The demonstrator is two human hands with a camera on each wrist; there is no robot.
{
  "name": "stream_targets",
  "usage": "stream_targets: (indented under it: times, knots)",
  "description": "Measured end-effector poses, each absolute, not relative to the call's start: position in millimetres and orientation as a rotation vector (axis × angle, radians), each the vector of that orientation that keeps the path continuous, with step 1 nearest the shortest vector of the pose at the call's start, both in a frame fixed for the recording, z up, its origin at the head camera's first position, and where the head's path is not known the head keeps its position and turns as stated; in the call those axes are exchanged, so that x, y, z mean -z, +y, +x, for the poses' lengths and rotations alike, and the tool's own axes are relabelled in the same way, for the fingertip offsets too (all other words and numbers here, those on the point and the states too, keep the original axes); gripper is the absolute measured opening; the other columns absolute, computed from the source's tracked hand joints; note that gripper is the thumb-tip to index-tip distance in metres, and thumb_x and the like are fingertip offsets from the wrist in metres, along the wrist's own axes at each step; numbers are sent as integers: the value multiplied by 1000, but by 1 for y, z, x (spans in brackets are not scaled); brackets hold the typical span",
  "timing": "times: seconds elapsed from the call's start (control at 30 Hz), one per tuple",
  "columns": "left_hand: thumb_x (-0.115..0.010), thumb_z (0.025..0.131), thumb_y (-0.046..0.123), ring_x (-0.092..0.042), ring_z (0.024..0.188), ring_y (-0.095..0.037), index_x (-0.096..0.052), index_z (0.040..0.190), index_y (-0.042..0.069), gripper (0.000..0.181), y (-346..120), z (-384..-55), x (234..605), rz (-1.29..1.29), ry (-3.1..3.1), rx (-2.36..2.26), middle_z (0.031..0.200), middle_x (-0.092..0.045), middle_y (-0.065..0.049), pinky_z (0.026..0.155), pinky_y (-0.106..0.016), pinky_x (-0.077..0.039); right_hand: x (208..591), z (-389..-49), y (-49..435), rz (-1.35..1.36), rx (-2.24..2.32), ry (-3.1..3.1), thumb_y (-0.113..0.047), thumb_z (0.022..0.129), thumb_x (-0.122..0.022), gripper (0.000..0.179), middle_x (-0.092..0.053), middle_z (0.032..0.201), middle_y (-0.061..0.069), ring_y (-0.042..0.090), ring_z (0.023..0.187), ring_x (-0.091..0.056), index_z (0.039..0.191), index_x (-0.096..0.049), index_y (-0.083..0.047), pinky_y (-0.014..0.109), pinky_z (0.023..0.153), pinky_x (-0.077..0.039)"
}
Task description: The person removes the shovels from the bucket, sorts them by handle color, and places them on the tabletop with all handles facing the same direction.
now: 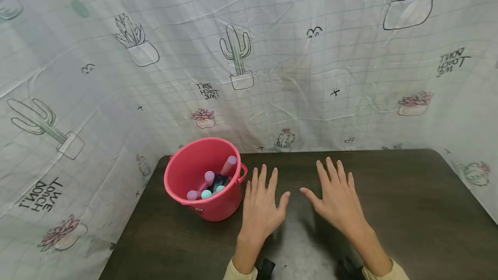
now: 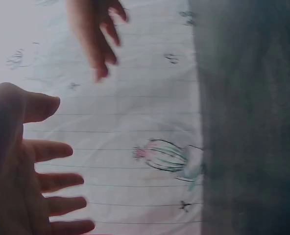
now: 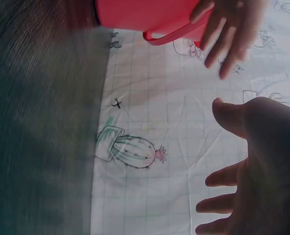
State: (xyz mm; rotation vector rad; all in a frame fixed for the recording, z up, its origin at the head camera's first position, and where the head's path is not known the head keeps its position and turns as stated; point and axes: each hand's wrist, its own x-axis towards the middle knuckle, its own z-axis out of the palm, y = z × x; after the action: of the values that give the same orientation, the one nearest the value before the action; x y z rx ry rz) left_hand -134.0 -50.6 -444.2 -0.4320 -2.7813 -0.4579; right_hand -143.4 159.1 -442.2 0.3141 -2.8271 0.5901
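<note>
Just beside the left grip [image 1: 260, 210], a pink bucket [image 1: 222, 203]; right grip [image 1: 340, 204] farther off, both empty, fingers outstretched.

The left sleeve [image 1: 239, 272] is pale yellow, a black block [image 1: 266, 268] at its three o'clock; the right sleeve [image 1: 387, 272] matches, a second black block [image 1: 349, 267] at nine o'clock.

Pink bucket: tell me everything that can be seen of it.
The pink bucket looks like smooth plastic, round and open-topped, with a wider rim than base. A matching handle shows at one side, and a small mark on its front wall. It stands upright on the dark table, toward the far left. Inside lie lilac pieces, aqua pieces and something dark, too jumbled to identify. The left hand is beside it, not gripping it; it rests on the table.
</note>
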Motion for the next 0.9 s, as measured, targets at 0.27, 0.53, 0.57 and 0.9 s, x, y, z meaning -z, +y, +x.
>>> stream_targets:
  times: [0.27,0.53,0.57,0.9]
  knots:
    - [-68,99,24,-64,121,-25,-65,137,7,42,-75,-120,413,-530,-2420,921,135,-65,-9,95,-45,-55,437,-141,151,338,-601,-2823,-41,98,-70,79,-41,151,37,60,140,-31,153,-40,7,75,105,-31]
    - [-70,93,5,-66,98,-29,-70,115,0,23,-130,-119,391,-265,-2036,951,111,-71,-12,80,-46,-58,423,-139,135,403,-612,-2727,-35,96,-73,70,-53,138,35,56,129,-47,145,-48,8,70,94,-43]
    - [-68,94,3,-66,98,-30,-71,115,-1,22,-138,-119,390,-200,-2023,940,110,-70,-13,80,-48,-57,421,-138,133,412,-616,-2718,-35,96,-73,69,-53,137,35,55,128,-48,144,-49,8,69,93,-44]
    - [-65,97,5,-54,113,-40,-66,120,-5,26,-197,-116,406,328,-2041,928,125,-58,-24,89,-61,-49,414,-140,113,517,-655,-2590,-33,94,-76,64,-59,132,27,47,123,-54,140,-54,6,63,88,-49]
